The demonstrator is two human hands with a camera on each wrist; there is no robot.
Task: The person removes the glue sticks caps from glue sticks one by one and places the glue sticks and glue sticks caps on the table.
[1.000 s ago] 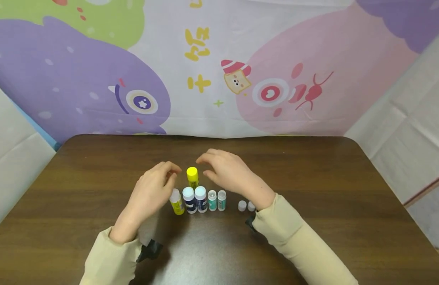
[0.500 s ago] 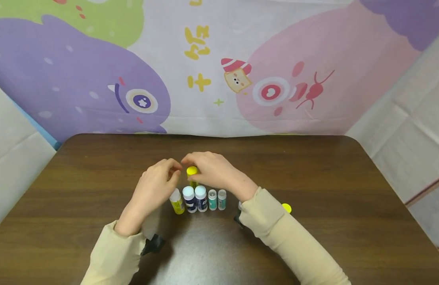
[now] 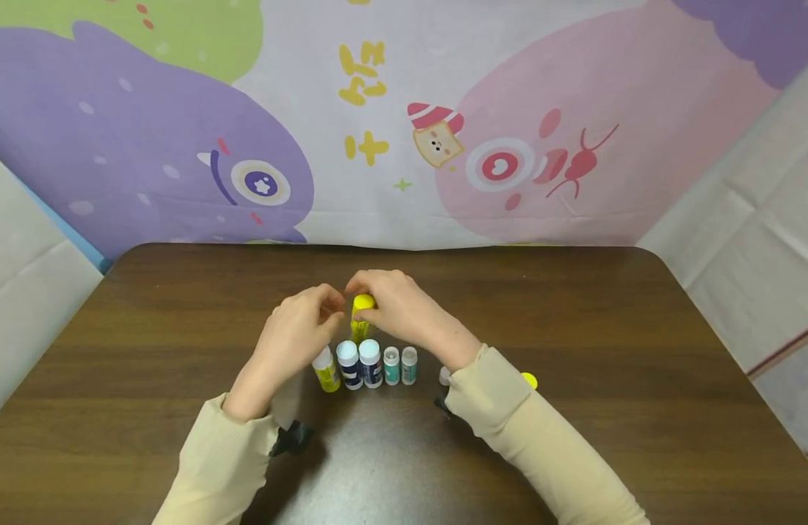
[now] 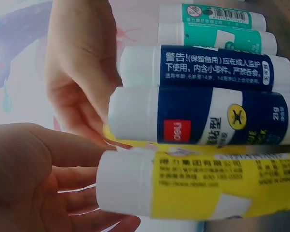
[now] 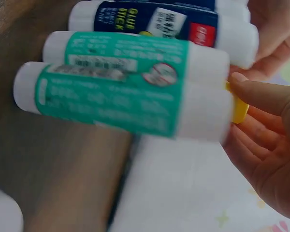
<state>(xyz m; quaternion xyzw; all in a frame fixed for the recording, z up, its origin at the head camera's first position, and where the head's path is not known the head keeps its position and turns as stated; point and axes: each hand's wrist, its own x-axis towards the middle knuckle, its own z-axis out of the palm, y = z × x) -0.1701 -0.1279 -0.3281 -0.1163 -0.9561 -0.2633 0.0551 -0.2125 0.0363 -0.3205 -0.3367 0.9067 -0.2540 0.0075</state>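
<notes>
My right hand (image 3: 404, 310) pinches the yellow cap end of a yellow glue stick (image 3: 361, 328), behind a row of other glue sticks. In the right wrist view, thumb and fingers of that hand close round the yellow cap (image 5: 240, 108). My left hand (image 3: 295, 332) hovers just left of it, its fingers loosely bent with nothing seen between them. Nearest to the left hand stands a yellow glue stick with a white top (image 4: 125, 183). Beside it are two navy glue sticks (image 3: 371, 368) and two small green ones (image 3: 400, 368). The right hand partly hides the gripped stick.
A small white cap (image 3: 445, 375) lies right of the row, partly behind the right sleeve. Farther right, a yellow cap (image 3: 529, 380) shows past the forearm. A printed cloth (image 3: 391, 219) hangs behind the brown table (image 3: 181, 313).
My right hand has come left onto the yellow-capped glue stick and now grips it. The stick has shifted slightly right and away. My left hand has moved slightly right.
</notes>
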